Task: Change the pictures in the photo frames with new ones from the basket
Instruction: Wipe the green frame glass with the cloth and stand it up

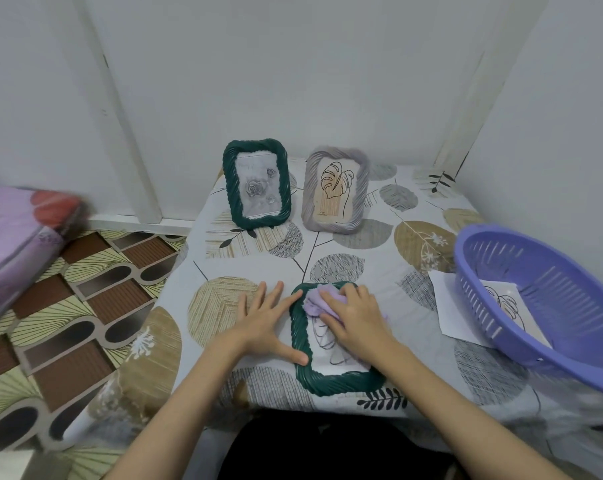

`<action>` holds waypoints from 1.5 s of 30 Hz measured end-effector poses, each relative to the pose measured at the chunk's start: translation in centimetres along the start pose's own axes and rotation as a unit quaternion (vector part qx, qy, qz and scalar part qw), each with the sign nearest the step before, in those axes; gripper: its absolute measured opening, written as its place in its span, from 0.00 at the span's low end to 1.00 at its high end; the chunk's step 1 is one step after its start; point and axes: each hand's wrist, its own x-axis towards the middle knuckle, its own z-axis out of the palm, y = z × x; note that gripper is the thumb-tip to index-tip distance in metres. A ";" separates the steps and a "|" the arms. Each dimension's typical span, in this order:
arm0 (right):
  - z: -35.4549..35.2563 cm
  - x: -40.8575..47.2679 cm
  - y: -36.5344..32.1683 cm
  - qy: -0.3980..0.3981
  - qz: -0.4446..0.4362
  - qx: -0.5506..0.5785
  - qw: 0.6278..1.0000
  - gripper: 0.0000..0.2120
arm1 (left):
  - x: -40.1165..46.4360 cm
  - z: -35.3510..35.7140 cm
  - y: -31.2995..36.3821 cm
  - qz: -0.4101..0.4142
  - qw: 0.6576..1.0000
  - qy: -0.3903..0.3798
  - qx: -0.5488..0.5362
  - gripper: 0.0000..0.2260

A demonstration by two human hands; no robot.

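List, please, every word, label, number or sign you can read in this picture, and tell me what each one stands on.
Nothing here can be read with confidence.
Grey photo frame: a tiny dark mark at the leaf print's lower left, too small to read.
Upright green photo frame: faint pale script at the top of the rose picture, too blurred to read.
Leaf print in the purple basket: only line art shows, no text.

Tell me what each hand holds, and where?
Right hand grips a bunched lilac cloth from above. Left hand holds nothing, pressing the green frame's left edge.
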 end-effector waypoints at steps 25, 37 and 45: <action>-1.4 -0.4 -0.2 -0.057 0.090 -0.080 0.991 0.14 | 0.1 0.0 0.0 -0.009 0.999 -0.010 0.030 0.51; -2.1 -0.4 -0.7 -0.085 0.116 -0.112 0.983 0.17 | 0.4 0.3 -0.4 -0.004 0.999 -0.015 0.049 0.55; -2.0 -3.2 -1.1 -0.055 0.127 -0.197 0.970 0.17 | 0.3 0.2 -0.5 -0.001 1.000 -0.009 0.030 0.54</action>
